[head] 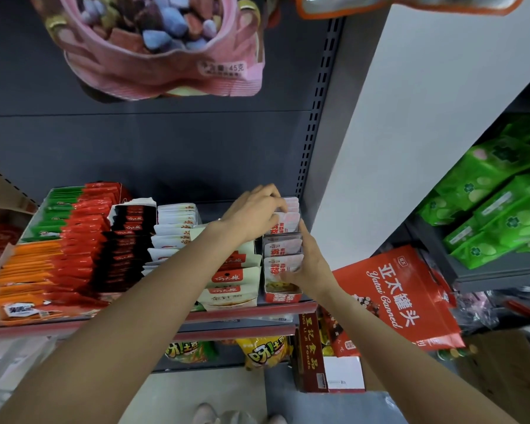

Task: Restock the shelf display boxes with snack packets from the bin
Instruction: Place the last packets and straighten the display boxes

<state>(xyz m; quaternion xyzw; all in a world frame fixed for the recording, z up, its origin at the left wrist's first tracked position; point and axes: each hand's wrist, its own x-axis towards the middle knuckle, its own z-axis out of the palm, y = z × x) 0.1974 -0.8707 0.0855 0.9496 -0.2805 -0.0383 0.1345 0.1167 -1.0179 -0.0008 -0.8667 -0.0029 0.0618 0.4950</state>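
Both our forearms reached up to the rightmost display box (pixel 283 296), where our left hand (pixel 254 211) pinched the rear snack packets (pixel 283 223) and our right hand (pixel 309 264) curled round those in front. Just left of that grip, cream packets (pixel 227 280) leaned loosely. We judged that pushing too hard could buckle the row or tip the box off the shelf edge (pixel 251 310).

Both forearms are bare with no sleeves showing, and the left hand (pixel 251 209) and right hand (pixel 309 264) are ungloved.
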